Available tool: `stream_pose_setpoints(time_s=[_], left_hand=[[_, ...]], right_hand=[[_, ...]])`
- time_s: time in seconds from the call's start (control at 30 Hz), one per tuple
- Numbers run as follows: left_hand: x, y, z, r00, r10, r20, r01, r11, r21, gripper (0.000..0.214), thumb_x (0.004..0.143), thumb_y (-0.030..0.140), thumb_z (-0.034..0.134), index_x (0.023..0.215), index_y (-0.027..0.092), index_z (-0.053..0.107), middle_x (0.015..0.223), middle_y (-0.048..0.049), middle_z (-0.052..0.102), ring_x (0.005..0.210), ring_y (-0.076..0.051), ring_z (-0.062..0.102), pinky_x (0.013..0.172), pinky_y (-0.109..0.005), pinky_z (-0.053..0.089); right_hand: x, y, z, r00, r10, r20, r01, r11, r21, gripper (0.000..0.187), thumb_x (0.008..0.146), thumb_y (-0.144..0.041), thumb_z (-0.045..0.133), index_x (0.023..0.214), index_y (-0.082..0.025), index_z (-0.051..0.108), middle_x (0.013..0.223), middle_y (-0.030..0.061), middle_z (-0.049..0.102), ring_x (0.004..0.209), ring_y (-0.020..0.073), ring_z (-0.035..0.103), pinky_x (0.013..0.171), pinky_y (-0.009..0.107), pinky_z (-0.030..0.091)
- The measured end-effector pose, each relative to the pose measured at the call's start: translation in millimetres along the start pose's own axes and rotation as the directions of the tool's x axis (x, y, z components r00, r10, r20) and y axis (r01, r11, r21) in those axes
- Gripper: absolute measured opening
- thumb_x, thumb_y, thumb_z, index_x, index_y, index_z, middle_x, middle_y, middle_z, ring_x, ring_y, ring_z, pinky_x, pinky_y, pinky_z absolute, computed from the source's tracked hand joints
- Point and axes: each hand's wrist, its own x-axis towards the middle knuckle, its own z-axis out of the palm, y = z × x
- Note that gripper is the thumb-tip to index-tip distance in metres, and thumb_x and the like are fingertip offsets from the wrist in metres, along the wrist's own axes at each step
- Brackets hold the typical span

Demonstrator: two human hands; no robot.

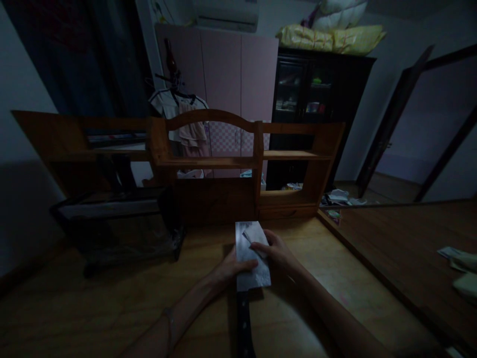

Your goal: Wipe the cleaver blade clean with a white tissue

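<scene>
A cleaver [250, 253] with a broad steel blade and a dark handle [244, 323] lies flat on the wooden desk [112, 308], handle pointing toward me. My left hand [229, 268] rests against the blade's left edge, thumb laid over the metal. My right hand [276, 253] sits on the blade's right side, its fingers pressing a small pale piece [251, 237] onto the steel. What that piece is I cannot make out in the dim light.
A wooden shelf unit [223, 159] stands along the desk's back edge. A dark flat device [112, 209] sits at the left. Beyond are a pink wardrobe [231, 74], a black cabinet [316, 99] and an open door [391, 119]. Papers [454, 256] lie at the right.
</scene>
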Motion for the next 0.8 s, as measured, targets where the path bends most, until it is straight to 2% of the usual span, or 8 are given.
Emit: stream_pose_setpoints(time_s=[0.13, 0.23, 0.3, 0.4, 0.47, 0.53, 0.63, 0.8], left_hand=[[6, -8, -2.2, 0.994, -0.019, -0.109, 0.013, 0.998, -0.058, 0.076, 0.072, 0.035, 0.08, 0.136, 0.018, 0.043, 0.119, -0.0158, 0.065, 0.095, -0.026, 0.068, 0.081, -0.033, 0.053], [8, -11, -3.4, 0.991, -0.052, -0.123, 0.042, 0.995, -0.089, 0.074, 0.075, 0.041, 0.077, 0.137, 0.02, 0.044, 0.12, -0.0149, 0.066, 0.094, -0.025, 0.069, 0.079, -0.032, 0.053], [8, -10, -3.0, 0.992, -0.06, -0.112, 0.05, 0.994, -0.094, 0.071, 0.077, 0.042, 0.075, 0.137, 0.021, 0.045, 0.119, -0.0136, 0.066, 0.095, -0.024, 0.069, 0.08, -0.032, 0.053], [8, -8, -0.9, 0.992, -0.06, -0.113, 0.047, 0.992, -0.115, 0.07, 0.079, 0.044, 0.072, 0.138, 0.02, 0.044, 0.118, -0.0132, 0.067, 0.094, -0.024, 0.069, 0.08, -0.033, 0.053], [8, -6, 0.4, 0.986, -0.09, -0.14, 0.068, 0.986, -0.154, 0.07, 0.08, 0.05, 0.068, 0.139, 0.02, 0.043, 0.116, -0.0136, 0.068, 0.092, -0.025, 0.07, 0.079, -0.034, 0.054], [9, -6, 0.1, 0.977, -0.125, -0.174, 0.091, 0.978, -0.19, 0.069, 0.081, 0.053, 0.066, 0.138, 0.02, 0.045, 0.114, -0.0134, 0.069, 0.091, -0.026, 0.07, 0.077, -0.035, 0.056], [14, -9, -4.3, 0.972, -0.119, -0.203, 0.08, 0.978, -0.192, 0.059, 0.078, 0.038, 0.072, 0.13, 0.016, 0.053, 0.111, -0.0131, 0.07, 0.089, -0.025, 0.07, 0.076, -0.033, 0.056], [17, -11, -10.9, 0.992, -0.051, -0.118, 0.038, 0.993, -0.114, 0.05, 0.08, 0.026, 0.068, 0.127, 0.013, 0.054, 0.116, -0.0138, 0.067, 0.097, -0.027, 0.067, 0.085, -0.036, 0.053]], right_hand=[[0, 3, 3, 1.0, -0.025, 0.013, 0.025, 0.999, -0.02, 0.054, 0.072, -0.043, 0.077, 0.117, -0.017, 0.063, 0.11, 0.0099, 0.069, 0.099, 0.0267, 0.065, 0.086, 0.039, 0.051], [-1, 5, 4, 0.992, -0.121, -0.023, 0.119, 0.99, -0.08, 0.082, 0.072, -0.042, 0.077, 0.143, -0.024, 0.04, 0.136, 0.0122, 0.055, 0.12, 0.027, 0.056, 0.099, 0.043, 0.045], [-3, 2, 5, 0.977, -0.211, -0.037, 0.197, 0.951, -0.239, 0.097, 0.072, -0.043, 0.077, 0.151, -0.027, 0.023, 0.154, 0.0132, 0.032, 0.138, 0.0278, 0.037, 0.11, 0.046, 0.033], [-8, -4, 6, 0.958, -0.285, 0.018, 0.252, 0.816, -0.52, 0.094, 0.075, -0.048, 0.074, 0.151, -0.029, 0.022, 0.162, 0.01, 0.001, 0.148, 0.0291, 0.004, 0.117, 0.05, 0.018], [-12, -6, 9, 0.953, -0.293, 0.078, 0.277, 0.738, -0.615, 0.097, 0.074, -0.052, 0.073, 0.152, -0.032, 0.019, 0.162, 0.0082, -0.01, 0.148, 0.0301, -0.007, 0.116, 0.053, 0.015], [-13, -6, 12, 0.944, -0.303, 0.128, 0.31, 0.689, -0.655, 0.111, 0.069, -0.057, 0.076, 0.153, -0.031, 0.009, 0.161, 0.0098, -0.013, 0.147, 0.0314, -0.012, 0.116, 0.055, 0.014], [-12, -7, 14, 0.927, -0.334, 0.171, 0.356, 0.643, -0.678, 0.13, 0.061, -0.061, 0.079, 0.153, -0.027, -0.005, 0.161, 0.0144, -0.007, 0.147, 0.0323, -0.011, 0.116, 0.057, 0.011], [-19, -42, 20, 0.868, -0.457, 0.194, 0.452, 0.567, -0.688, 0.121, 0.072, -0.058, 0.073, 0.153, -0.021, -0.009, 0.161, 0.0152, 0.003, 0.148, 0.0295, -0.002, 0.118, 0.054, 0.008]])
